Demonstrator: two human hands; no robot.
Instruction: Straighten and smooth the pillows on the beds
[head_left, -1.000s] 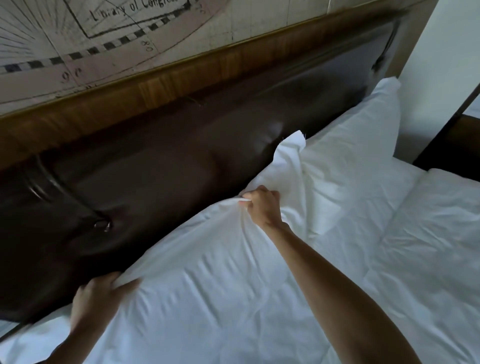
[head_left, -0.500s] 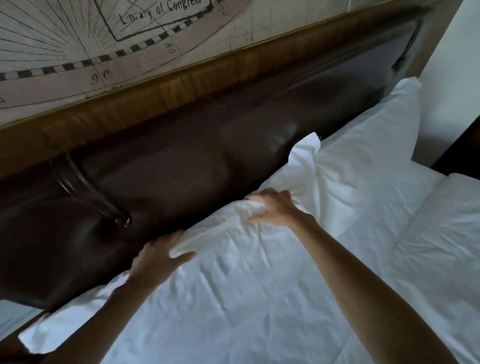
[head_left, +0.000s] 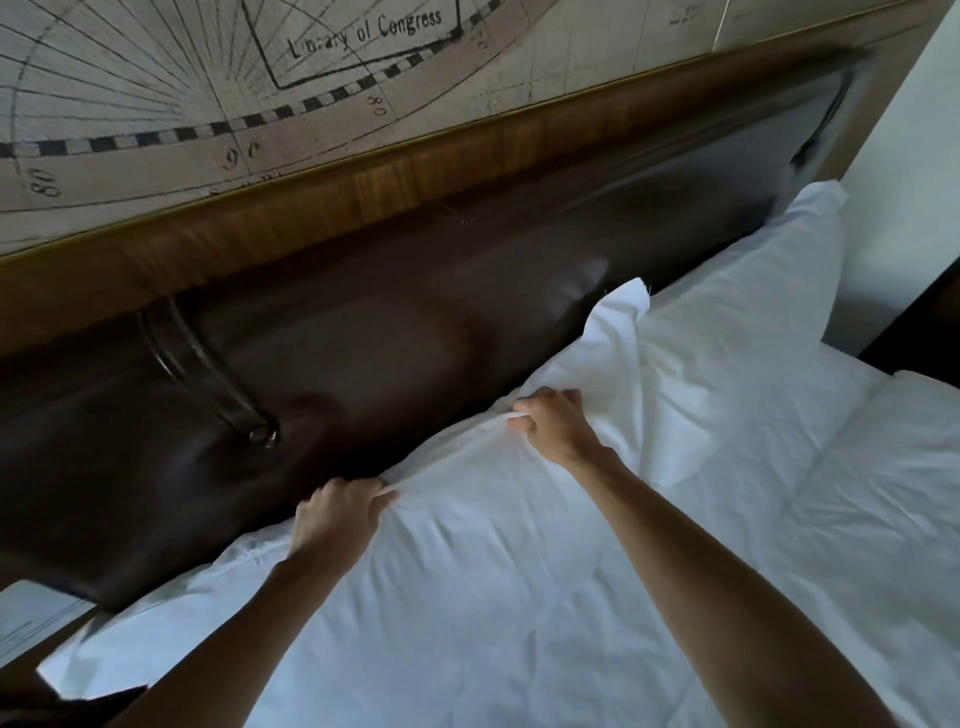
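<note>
A large white pillow (head_left: 467, 582) lies along the dark headboard, wrinkled across its face. My left hand (head_left: 335, 514) pinches its top edge near the middle. My right hand (head_left: 553, 428) grips the same edge further right, bunching the fabric. One loose corner of the case (head_left: 621, 317) stands up beyond my right hand. A second white pillow (head_left: 737, 312) leans against the headboard at the right, partly behind that raised corner.
The padded brown leather headboard (head_left: 415, 338) with a strap and ring (head_left: 262, 434) runs behind the pillows, under a wooden rail (head_left: 415, 182) and a map wall print (head_left: 311, 78). A white duvet (head_left: 857, 519) covers the bed at the right. A white wall (head_left: 914, 156) stands beyond.
My left hand has slid right along the pillow's top edge, from the far left toward the middle, and closed on it. My right hand went from pressing flat to gripping the edge.
</note>
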